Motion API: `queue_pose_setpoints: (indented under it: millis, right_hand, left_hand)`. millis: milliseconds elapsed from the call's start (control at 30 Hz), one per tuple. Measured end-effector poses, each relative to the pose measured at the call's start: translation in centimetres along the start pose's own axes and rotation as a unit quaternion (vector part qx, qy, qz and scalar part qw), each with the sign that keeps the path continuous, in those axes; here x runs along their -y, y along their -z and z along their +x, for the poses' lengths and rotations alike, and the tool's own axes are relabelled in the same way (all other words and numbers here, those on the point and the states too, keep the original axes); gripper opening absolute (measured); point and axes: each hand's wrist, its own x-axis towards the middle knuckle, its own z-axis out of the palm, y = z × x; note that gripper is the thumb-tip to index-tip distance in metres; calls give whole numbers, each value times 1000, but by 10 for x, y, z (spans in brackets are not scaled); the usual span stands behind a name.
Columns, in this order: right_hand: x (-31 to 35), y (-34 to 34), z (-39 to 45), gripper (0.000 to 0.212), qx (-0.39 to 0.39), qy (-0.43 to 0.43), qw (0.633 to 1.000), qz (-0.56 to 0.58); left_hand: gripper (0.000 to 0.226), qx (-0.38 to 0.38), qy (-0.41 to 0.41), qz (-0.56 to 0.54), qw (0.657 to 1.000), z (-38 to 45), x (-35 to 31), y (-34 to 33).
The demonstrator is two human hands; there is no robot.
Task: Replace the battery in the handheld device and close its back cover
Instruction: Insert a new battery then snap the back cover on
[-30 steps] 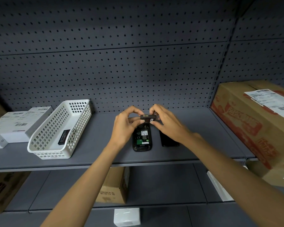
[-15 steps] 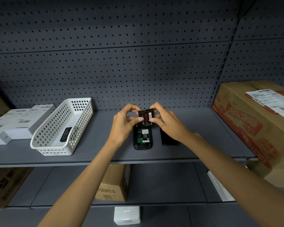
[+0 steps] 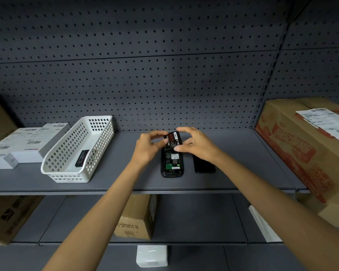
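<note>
A black handheld device (image 3: 171, 163) lies face down on the grey shelf (image 3: 125, 182), its back open and the green board and white label exposed. Above its far end I hold a black battery (image 3: 172, 140) with a red label, tilted, label side toward me. My left hand (image 3: 148, 148) pinches the battery's left edge and my right hand (image 3: 196, 145) grips its right edge and top. The black back cover (image 3: 204, 166) lies flat just right of the device, partly under my right wrist.
A white perforated basket (image 3: 70, 163) holding another black battery (image 3: 82, 158) stands left of the device. White boxes (image 3: 18, 147) sit at far left, a large cardboard box (image 3: 309, 145) at right. The pegboard wall is behind; lower shelves hold more boxes.
The battery has been turned from edge-on to label side facing me and has sunk slightly toward the device's far end. Both hands kept their grip.
</note>
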Motion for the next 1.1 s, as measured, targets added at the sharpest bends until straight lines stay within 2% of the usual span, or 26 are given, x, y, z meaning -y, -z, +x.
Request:
queue_pose_setpoints:
  millis: [100,233,300,433,567,700,1100]
  right_hand:
    - [-3,-1,-3,73,32,-38,999,5]
    - [-7,-2,-1,60,32,-53,998,-23]
    - [-4,-1,-2,55,45,-54,997,-32]
    - [-1,3,-4,48,64,-47,996,-38]
    - [-3,4,-9,44,79,-50,994,-52]
    - [-4,0,-9,40,75,-51,994,-59]
    - [-2,-7,-8,40,79,-37,991,-100]
  left_hand:
    - [25,48,45,-20,998,0,6,1]
    - [48,147,67,-15,987,-6,-2,4]
    - [52,184,62,-2,981,-7,-4,8]
    - [51,196,52,32,979,-10,-4,13]
    - [65,200,38,76,976,-13,4,14]
    - [51,188,39,97,977,-19,6,13]
    - [42,180,22,111,977,-25,8,13]
